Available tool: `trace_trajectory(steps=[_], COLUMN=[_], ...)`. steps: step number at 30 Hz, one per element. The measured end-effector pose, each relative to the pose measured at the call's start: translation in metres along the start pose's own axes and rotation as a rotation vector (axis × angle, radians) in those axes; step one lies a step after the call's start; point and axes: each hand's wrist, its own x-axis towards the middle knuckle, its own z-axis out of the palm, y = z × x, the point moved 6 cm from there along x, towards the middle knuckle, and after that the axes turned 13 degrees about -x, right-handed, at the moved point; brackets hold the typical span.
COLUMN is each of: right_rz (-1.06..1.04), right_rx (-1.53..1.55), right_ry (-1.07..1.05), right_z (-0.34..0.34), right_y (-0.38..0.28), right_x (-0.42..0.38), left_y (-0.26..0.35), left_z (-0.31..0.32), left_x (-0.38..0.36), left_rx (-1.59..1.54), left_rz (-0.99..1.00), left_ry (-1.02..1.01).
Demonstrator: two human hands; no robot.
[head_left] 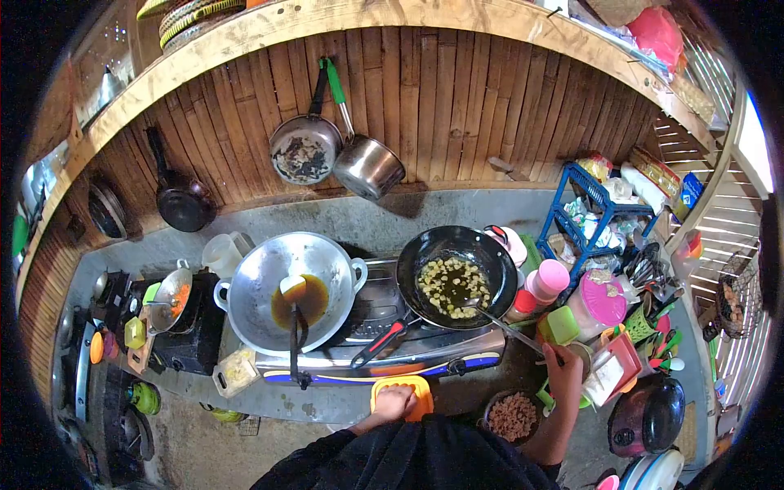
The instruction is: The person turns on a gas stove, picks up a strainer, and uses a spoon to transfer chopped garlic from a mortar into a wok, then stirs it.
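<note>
My left hand [394, 403] is closed on the rim of a yellow-orange tray [420, 396] at the front edge of the stove. My right hand [563, 363] grips the handle end of a long metal spatula [506, 328], whose head rests in the black frying pan [418, 306]. Small pale pieces [452, 286] lie in oil in that pan. Left of it on the stove [384, 359] stands a wide silver wok [253, 286] with brown liquid [304, 314] and a dark-handled ladle [296, 327].
A bowl of brown crumbly food [513, 415] sits between my arms. Pink-lidded containers [603, 298], a blue rack [600, 196] and a dark cooker [645, 416] stand right. A cutting board [236, 371] and small pan [175, 298] are left. Pots [369, 167] hang on the wall.
</note>
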Motion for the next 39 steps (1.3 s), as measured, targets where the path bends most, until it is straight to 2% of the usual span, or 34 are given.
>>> trace_trajectory(steps=[4, 9, 13, 14, 21, 26, 27, 29, 33, 39], right_rz=[-0.014, -0.010, -0.103, -0.068, 0.043, 0.019, 0.021, -0.040, -0.003, 0.034], right_rx=[-0.003, 0.133, 0.241, 0.307, 0.408, 0.565, 0.566, 0.568, 0.531, 0.555], right_ry=[0.036, -0.136, -0.182, -0.250, -0.342, -0.260, -0.258, -0.105, -0.015, 0.072], right_z=[0.020, 0.068, 0.113, 0.123, 0.136, 0.122, 0.121, 0.106, 0.080, 0.040], right_y=[0.007, 0.004, 0.013, 0.013, 0.009, 0.020, 0.024, 0.019, 0.023, 0.014], right_x=[0.005, 0.011, 0.014, 0.013, 0.007, 0.007, 0.007, 0.008, 0.005, -0.003], left_y=[-0.002, -0.005, 0.000, 0.001, -0.003, -0.006, -0.005, -0.003, 0.001, 0.000], left_z=[0.002, 0.005, 0.001, -0.001, 0.002, 0.004, 0.006, 0.003, -0.001, 0.000], left_x=[0.000, -0.001, 0.000, 0.000, -0.001, -0.002, -0.002, -0.001, 0.000, -0.001], left_rx=[-0.008, -0.014, -0.013, -0.018, -0.022, 0.003, 0.003, 0.046, 0.024, 0.014], left_rz=[-0.002, -0.008, -0.001, -0.002, -0.020, -0.037, -0.036, -0.013, -0.024, 0.009], left_ry=[-0.003, -0.020, 0.000, 0.006, -0.033, -0.068, -0.070, -0.020, -0.070, -0.018])
